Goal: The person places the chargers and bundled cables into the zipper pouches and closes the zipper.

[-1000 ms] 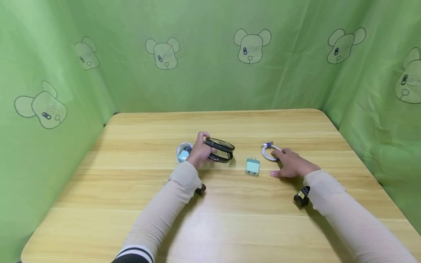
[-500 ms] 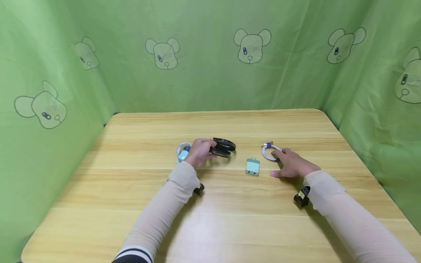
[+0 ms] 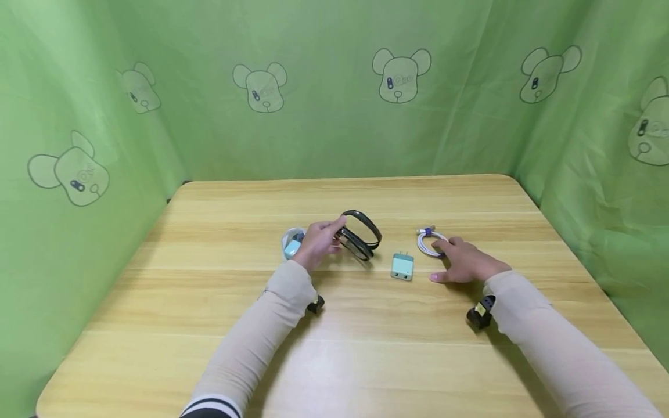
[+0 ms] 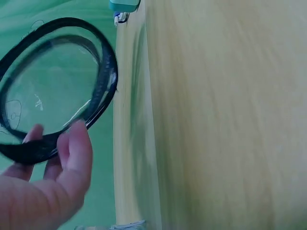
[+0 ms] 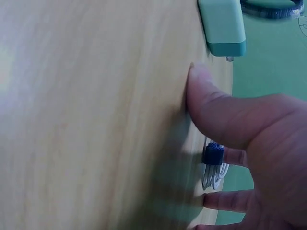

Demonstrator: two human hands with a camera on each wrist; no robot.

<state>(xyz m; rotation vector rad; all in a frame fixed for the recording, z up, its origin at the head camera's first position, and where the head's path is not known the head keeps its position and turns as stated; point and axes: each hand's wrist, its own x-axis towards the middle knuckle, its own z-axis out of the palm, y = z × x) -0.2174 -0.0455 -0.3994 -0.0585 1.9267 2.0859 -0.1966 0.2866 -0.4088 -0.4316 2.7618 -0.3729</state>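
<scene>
My left hand (image 3: 320, 241) pinches one edge of a round black-rimmed case (image 3: 355, 244) with clear panels, held above the table. Its two halves stand apart; the left wrist view shows thumb and fingers on either side of the rim (image 4: 109, 79). My right hand (image 3: 462, 261) rests on the table with fingers spread and relaxed, fingertips at a coiled white cable (image 3: 424, 248). The cable has a dark blue strap (image 5: 213, 154), partly hidden behind the fingers in the right wrist view. Between the hands lies a mint-green two-port charger plug (image 3: 402, 267), prongs pointing away.
Just left of my left hand is a round whitish item (image 3: 286, 239) with a light blue block (image 3: 292, 248) in it, partly covered by the hand. The wooden table (image 3: 334, 360) has green curtains (image 3: 324, 139) behind it and at both sides.
The case has been turned in my left hand: its halves came closer together, then spread again, tilted down to the right. My right hand, the cable and the charger plug stay put.
</scene>
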